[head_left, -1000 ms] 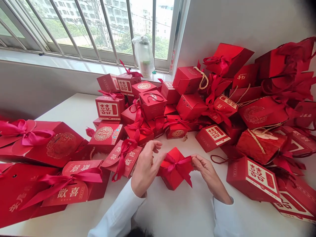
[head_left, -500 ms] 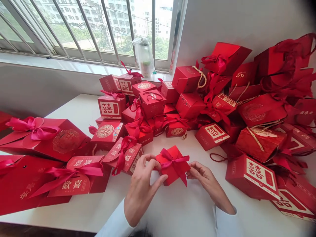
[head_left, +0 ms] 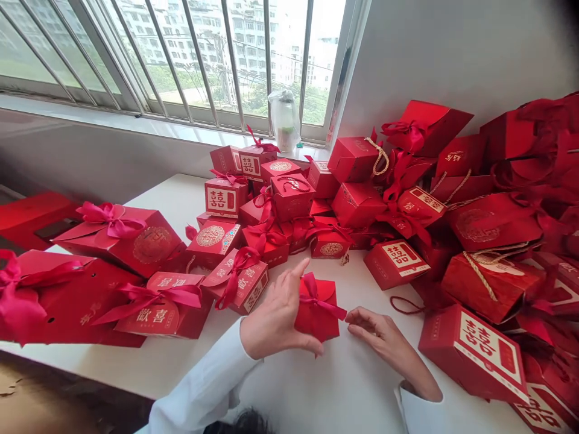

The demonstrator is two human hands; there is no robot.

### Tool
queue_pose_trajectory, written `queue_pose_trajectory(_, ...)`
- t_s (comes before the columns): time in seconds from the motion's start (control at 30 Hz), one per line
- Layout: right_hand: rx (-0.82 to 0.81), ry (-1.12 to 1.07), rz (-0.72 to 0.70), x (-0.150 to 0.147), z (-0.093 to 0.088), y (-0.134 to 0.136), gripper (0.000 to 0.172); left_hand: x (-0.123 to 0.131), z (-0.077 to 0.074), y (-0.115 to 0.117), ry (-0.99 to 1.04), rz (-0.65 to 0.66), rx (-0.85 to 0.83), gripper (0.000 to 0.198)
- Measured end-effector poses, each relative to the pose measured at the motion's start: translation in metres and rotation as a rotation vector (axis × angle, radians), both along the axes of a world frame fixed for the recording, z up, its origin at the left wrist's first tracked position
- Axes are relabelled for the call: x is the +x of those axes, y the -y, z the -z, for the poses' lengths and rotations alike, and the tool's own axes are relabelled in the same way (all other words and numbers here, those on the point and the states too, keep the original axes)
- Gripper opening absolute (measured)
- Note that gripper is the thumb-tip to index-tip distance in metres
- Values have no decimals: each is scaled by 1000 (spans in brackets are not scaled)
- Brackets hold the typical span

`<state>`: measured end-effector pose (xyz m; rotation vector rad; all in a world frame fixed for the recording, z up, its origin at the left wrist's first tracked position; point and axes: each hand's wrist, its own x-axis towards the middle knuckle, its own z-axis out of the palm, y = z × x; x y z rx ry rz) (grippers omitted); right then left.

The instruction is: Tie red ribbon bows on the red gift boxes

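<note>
A small red gift box (head_left: 318,322) with a pink-red satin ribbon (head_left: 314,295) across its top sits at the middle of the white table (head_left: 344,386). My left hand (head_left: 275,316) holds the box by its left side, with the thumb along its lower edge. My right hand (head_left: 382,340) lies to the right with its fingers loosely apart. Its fingertips are close to the ribbon's loose end, and I cannot tell if they touch it. White shirt sleeves cover both forearms.
A heap of red gift boxes and bags (head_left: 357,205) with ribbons and gold cords fills the table's back and right. Larger red bags (head_left: 122,241) lie to the left. Behind stand a barred window (head_left: 217,60) and a plastic-wrapped bottle (head_left: 284,120) on the sill.
The box has turned and shifted slightly left, with the ribbon now lying across its top. My right hand has come away from its side. The whole view has swung, moving the heap rightward.
</note>
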<state>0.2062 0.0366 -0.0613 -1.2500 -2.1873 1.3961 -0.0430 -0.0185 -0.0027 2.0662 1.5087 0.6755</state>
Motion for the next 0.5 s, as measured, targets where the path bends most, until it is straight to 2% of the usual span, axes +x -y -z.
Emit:
queue_pose_trajectory(0.13,75,62,-104,-1,7,-10,17,10,-10,-1,-200,-23,-75,133)
queue_pose_trajectory(0.23,116,87,-153,-4,15,-19,18,18,-10,-2,-323,-49,-82,122)
queue_pose_trajectory(0.4,178,89,-110,-5,29,-30,29,29,-8,11,-183,-143,28,110)
queue_pose_trajectory(0.5,260,99,-80,2,41,-30,33,30,-25,42,-116,-250,92,111)
